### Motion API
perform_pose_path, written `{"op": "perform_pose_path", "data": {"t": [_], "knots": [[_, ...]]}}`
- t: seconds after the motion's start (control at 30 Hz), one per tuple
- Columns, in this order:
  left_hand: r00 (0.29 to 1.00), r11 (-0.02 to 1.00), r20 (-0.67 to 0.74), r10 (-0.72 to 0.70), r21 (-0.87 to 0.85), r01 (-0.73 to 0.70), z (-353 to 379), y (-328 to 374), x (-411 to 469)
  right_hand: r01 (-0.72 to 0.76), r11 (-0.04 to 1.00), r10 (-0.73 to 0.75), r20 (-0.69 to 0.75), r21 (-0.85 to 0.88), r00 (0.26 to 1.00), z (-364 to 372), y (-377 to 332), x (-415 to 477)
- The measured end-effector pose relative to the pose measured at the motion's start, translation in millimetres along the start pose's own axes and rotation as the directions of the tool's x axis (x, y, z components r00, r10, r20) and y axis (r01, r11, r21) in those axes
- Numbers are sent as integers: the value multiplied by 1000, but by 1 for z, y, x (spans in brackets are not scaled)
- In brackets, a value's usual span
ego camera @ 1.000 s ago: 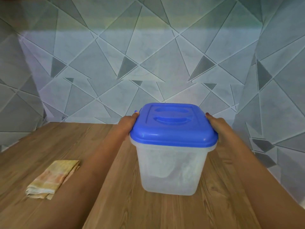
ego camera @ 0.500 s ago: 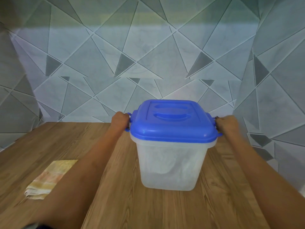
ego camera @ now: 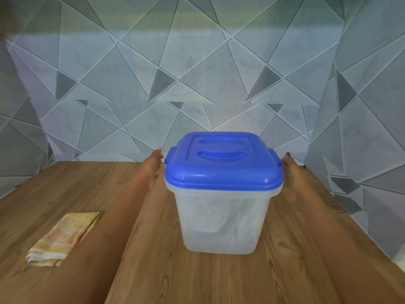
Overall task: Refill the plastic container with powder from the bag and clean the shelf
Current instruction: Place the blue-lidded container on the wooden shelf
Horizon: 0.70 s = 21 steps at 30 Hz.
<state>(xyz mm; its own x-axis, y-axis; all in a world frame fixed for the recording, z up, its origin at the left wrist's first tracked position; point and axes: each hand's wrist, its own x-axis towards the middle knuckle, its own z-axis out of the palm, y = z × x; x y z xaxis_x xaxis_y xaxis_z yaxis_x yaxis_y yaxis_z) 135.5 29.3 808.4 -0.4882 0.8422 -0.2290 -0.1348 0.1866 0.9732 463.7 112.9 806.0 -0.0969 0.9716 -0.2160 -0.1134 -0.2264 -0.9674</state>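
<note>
Plastic container (ego camera: 221,222) frame centre, blue lid (ego camera: 222,167) on; left hand (ego camera: 151,170), right hand (ego camera: 289,166) flank lid either side, equally near, fingers straight, gripping nothing

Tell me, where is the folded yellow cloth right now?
In the head view, the folded yellow cloth lies on the wooden shelf at lower left, beside the person's left arm, apart from the blue-lidded clear plastic container.

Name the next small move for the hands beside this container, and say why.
Probably lift the blue plastic lid off the translucent plastic container: it is still on, its side clips appear swung out, and the left hand and right hand flank it with straight fingers, gripping nothing.
</note>
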Motion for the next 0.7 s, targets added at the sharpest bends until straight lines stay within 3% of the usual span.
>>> {"op": "perform_pose_path", "data": {"t": [0.17,0.33,0.43,0.53,0.6,0.7], "knots": [[980,998,193,39,34,-46,34,35,-34,93,990,-81,108,-110,991,19,-20,4],[994,996,87,62,55,-67,42,52,-48,134,985,-119,133,-105,984,25,-34,4],[978,981,79,192,16,-194,44,70,-47,240,970,-236,104,-31,966,25,-49,0],[915,924,174,364,-193,-331,49,101,-53,408,913,-408,12,10,913,12,-71,-10],[847,873,279,454,-331,-359,65,122,-67,467,884,-465,-39,42,884,-6,-80,-17],[713,767,316,626,-413,-491,108,146,-95,503,864,-502,-133,-31,854,-41,-87,-33]]}}
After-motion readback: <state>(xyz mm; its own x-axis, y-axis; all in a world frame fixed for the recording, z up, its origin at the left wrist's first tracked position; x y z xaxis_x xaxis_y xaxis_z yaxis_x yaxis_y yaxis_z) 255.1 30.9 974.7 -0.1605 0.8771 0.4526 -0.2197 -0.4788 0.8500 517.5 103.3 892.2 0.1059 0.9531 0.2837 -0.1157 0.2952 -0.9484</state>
